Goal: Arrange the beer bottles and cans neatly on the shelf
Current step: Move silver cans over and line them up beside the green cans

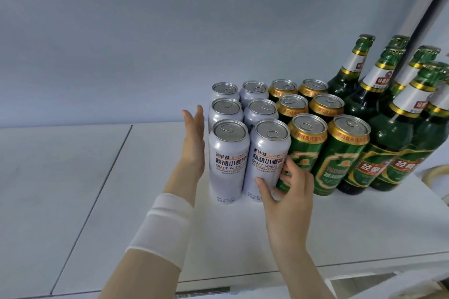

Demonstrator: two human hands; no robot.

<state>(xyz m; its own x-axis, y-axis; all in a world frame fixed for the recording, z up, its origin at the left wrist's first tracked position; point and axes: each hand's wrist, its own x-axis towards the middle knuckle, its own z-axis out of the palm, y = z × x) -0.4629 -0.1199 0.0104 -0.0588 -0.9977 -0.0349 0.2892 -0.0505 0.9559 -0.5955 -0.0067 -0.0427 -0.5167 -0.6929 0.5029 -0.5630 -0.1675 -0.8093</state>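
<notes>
Plain pale blue-grey wall point(145, 31) behind, dark slanted post point(425, 14) at upper right, tan curved ring point(435, 173) at right edge, partly cut off.

Plain blue-grey wall point(170, 19), evenly lit, dark upright strip point(421, 17) at right.

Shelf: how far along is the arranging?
Mostly done: white cans, green cans and bottles stand upright in rows. In hand: left hand lies flat along the white cans' side, and right hand grips the front white can. Left: probably only squaring that can.
</notes>
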